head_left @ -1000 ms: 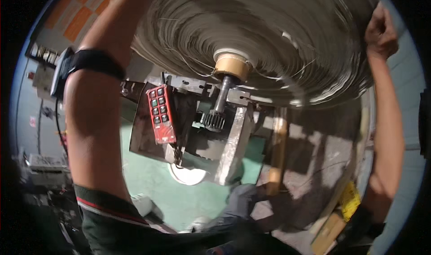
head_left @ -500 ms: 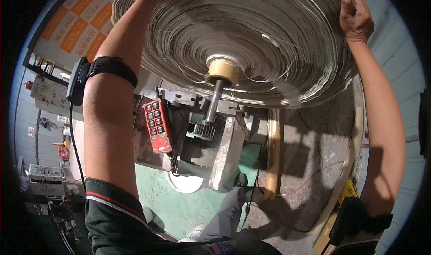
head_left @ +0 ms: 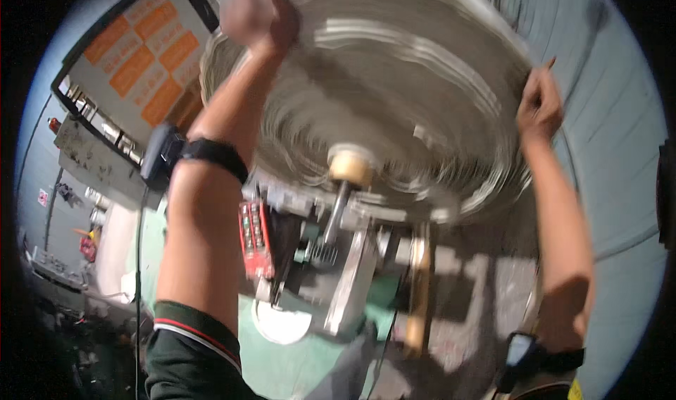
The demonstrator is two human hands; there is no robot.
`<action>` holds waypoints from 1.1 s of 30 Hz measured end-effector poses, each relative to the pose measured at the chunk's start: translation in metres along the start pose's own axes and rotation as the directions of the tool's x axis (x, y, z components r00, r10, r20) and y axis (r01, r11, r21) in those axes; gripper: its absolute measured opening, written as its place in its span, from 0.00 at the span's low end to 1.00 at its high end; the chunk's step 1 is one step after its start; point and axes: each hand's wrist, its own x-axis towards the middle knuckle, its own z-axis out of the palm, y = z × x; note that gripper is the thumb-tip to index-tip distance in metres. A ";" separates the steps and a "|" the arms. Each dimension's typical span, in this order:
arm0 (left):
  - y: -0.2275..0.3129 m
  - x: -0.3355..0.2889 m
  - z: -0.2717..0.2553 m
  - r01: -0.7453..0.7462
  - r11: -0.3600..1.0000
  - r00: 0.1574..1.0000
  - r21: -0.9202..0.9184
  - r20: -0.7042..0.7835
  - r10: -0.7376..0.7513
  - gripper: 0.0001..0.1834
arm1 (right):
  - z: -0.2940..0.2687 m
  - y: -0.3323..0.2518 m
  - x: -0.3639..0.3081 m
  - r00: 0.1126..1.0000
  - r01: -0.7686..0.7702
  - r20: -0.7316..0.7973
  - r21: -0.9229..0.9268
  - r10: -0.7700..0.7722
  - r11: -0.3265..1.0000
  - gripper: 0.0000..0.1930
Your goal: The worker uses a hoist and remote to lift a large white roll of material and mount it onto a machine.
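A large roll of layered grey-white sheet material (head_left: 394, 97) fills the upper middle, blurred. Its tan core (head_left: 349, 167) sits on a metal shaft (head_left: 338, 213) that leads down to a toothed gear (head_left: 323, 252). My left hand (head_left: 253, 14) is at the roll's upper left edge; motion smears its fingers, so their grip cannot be made out. At the right rim, my right hand (head_left: 541, 109) has its fingers curled closed against the roll's edge. Below my left forearm lies a red remote control (head_left: 255, 241) with dark buttons.
A metal machine frame (head_left: 346, 284) stands under the shaft. Beside it are a round white lid-like object (head_left: 282, 324) and a yellowish pole (head_left: 418, 291). An orange-and-white printed panel (head_left: 144, 55) is at upper left; a light blue wall (head_left: 620, 153) runs along the right.
The view has shifted, so the roll and machine appear lower. My left hand has moved inward and down in view, and the right hand lower along the rim. The roll is now blurred.
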 end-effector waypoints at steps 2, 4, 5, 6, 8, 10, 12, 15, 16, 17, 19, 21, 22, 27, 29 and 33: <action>0.012 -0.010 -0.010 0.079 0.996 0.985 0.041 0.154 -0.084 0.26 | 0.001 0.000 -0.014 0.996 0.003 -0.088 -0.043 -0.007 0.999 0.21; 0.037 0.001 -0.029 0.101 0.991 0.995 -0.082 0.029 -0.099 0.17 | -0.014 -0.006 -0.009 0.998 -0.029 -0.051 0.028 0.031 0.999 0.21; 0.043 0.004 -0.032 0.097 0.993 0.995 -0.066 0.021 -0.096 0.19 | -0.020 -0.012 -0.010 0.994 -0.096 -0.042 0.031 0.098 0.995 0.20; 0.048 0.006 -0.034 0.095 0.994 0.995 -0.048 0.018 -0.094 0.21 | -0.023 -0.012 -0.007 0.996 -0.088 -0.026 0.027 0.089 0.996 0.20; 0.054 0.005 -0.033 0.111 0.993 0.993 -0.030 0.048 -0.110 0.21 | -0.022 -0.005 -0.013 0.994 -0.102 -0.033 0.005 0.102 0.995 0.20; 0.056 0.008 -0.033 0.120 0.988 0.992 -0.096 0.061 -0.115 0.17 | -0.019 -0.001 -0.019 0.993 -0.116 -0.036 0.018 0.117 0.993 0.20; 0.055 0.013 -0.033 0.104 0.991 0.993 -0.078 0.059 -0.099 0.17 | -0.014 0.001 -0.015 0.990 -0.134 -0.028 0.036 0.135 0.990 0.21; 0.057 0.011 -0.038 0.096 0.992 0.993 -0.087 0.084 -0.088 0.18 | -0.019 -0.006 -0.017 0.983 -0.185 0.002 0.083 0.186 0.979 0.22; 0.059 0.013 -0.037 0.097 0.991 0.993 -0.097 0.075 -0.090 0.18 | -0.018 -0.005 -0.018 0.983 -0.181 -0.005 0.081 0.182 0.980 0.22; 0.063 0.012 -0.037 0.116 0.990 0.990 -0.084 0.089 -0.109 0.18 | -0.017 -0.004 -0.022 0.981 -0.192 -0.008 0.071 0.193 0.979 0.23; 0.069 0.013 -0.039 0.107 0.990 0.991 -0.091 0.092 -0.099 0.18 | -0.019 -0.002 -0.028 0.979 -0.204 -0.015 0.065 0.205 0.977 0.23; 0.075 0.016 -0.040 0.088 0.990 0.993 -0.114 0.094 -0.078 0.18 | -0.023 0.003 -0.026 0.978 -0.205 -0.020 0.070 0.207 0.976 0.23; 0.074 0.015 -0.040 0.086 0.990 0.992 -0.111 0.100 -0.075 0.18 | -0.025 0.001 -0.028 0.977 -0.210 -0.023 0.074 0.212 0.975 0.23; 0.076 0.015 -0.042 0.071 0.992 0.993 -0.106 0.100 -0.061 0.17 | -0.026 -0.001 -0.034 0.979 -0.206 0.003 0.057 0.206 0.977 0.22; 0.074 0.016 -0.046 0.059 0.994 0.994 -0.091 0.093 -0.051 0.17 | -0.027 -0.005 -0.034 0.967 -0.254 0.025 0.099 0.253 0.962 0.21; 0.074 0.018 -0.045 0.064 0.993 0.995 -0.096 0.087 -0.056 0.16 | -0.030 -0.004 -0.033 0.973 -0.233 0.015 0.075 0.232 0.970 0.20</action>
